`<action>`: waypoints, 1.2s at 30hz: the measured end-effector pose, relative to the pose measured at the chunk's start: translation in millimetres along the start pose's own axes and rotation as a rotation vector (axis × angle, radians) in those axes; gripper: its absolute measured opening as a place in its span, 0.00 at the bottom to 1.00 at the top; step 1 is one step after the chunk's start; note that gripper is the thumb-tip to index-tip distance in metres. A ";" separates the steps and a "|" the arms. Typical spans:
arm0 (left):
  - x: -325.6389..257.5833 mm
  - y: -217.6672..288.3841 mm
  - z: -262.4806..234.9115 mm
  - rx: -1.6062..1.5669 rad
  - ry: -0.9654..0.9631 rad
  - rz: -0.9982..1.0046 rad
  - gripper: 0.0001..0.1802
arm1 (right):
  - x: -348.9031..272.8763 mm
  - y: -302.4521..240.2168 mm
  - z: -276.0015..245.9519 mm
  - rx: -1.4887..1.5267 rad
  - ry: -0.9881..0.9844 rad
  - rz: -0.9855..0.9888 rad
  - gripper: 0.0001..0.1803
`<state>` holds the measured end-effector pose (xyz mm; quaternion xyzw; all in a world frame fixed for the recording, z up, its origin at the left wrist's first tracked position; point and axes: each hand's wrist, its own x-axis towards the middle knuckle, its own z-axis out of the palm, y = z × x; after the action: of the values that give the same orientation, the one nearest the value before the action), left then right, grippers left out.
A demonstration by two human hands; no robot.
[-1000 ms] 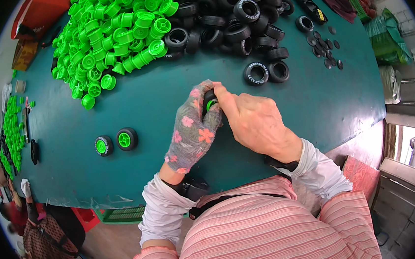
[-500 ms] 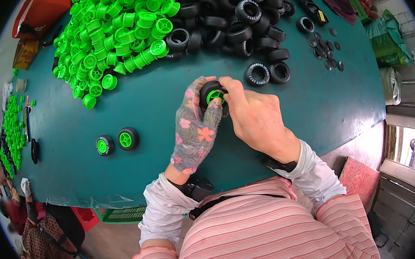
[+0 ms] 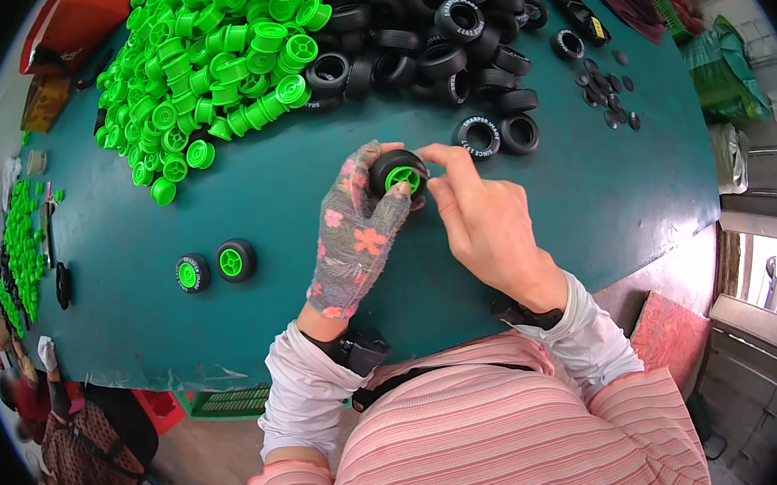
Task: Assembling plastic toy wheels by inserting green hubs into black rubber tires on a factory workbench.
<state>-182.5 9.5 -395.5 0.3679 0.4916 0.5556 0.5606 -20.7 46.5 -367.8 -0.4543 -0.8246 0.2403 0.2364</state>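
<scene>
At the far left corner of the green table (image 3: 231,349) lies a red flat package (image 3: 74,30), and just below it a small brown box (image 3: 41,90); their labels are too small to tell. A green bag (image 3: 719,56) sits past the table's right edge.

A heap of green hubs (image 3: 217,73) covers the far left of the table, and a heap of black tyres (image 3: 443,16) lies beside it to the right. Two loose tyres (image 3: 497,133) lie just beyond the hands, near the held wheel. Small black discs (image 3: 612,98) are scattered to the right. Two finished wheels (image 3: 213,267) stand side by side on the table, well apart to the left. Nothing lies between the hands and the heaps but bare table.

The left hand (image 3: 356,241), in a flowered fingerless glove, grips a wheel (image 3: 398,173), a black tyre with a green hub, thumb and fingers closed around its rim. The right hand (image 3: 489,224), bare, pinches the same wheel's right side with its fingertips. The wheel is held above the table's middle, its green hub face turned up toward the camera, so its axle line runs roughly toward the viewer.
</scene>
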 end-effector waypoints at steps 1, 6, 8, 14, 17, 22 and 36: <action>-0.1 0.3 -0.6 0.001 0.016 -0.005 0.23 | 0.0 -0.6 -0.2 0.014 -0.029 -0.008 0.14; -1.9 0.5 8.4 0.118 0.044 0.010 0.23 | 0.5 1.9 4.2 -0.003 0.019 -0.029 0.13; -2.4 -1.1 8.9 0.144 0.065 0.029 0.23 | 0.8 2.0 5.8 -0.012 0.025 -0.023 0.13; -1.8 -2.2 -1.6 0.292 0.012 0.045 0.22 | 2.2 3.1 5.0 -0.143 -0.053 -0.074 0.16; 0.4 14.2 -7.9 0.361 -0.085 -0.102 0.23 | 5.8 8.7 0.2 -0.291 -0.037 -0.330 0.19; -3.9 -2.9 5.6 0.148 -0.013 0.100 0.25 | 4.7 7.5 -0.7 -0.071 -0.021 -0.157 0.17; -2.5 -1.8 -3.1 0.187 -0.080 -0.043 0.22 | 2.6 8.8 3.5 -0.298 -0.022 -0.299 0.24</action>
<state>-184.9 6.4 -397.6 0.4300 0.5262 0.4799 0.5549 -18.4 52.3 -375.4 -0.3542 -0.9118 0.0827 0.1906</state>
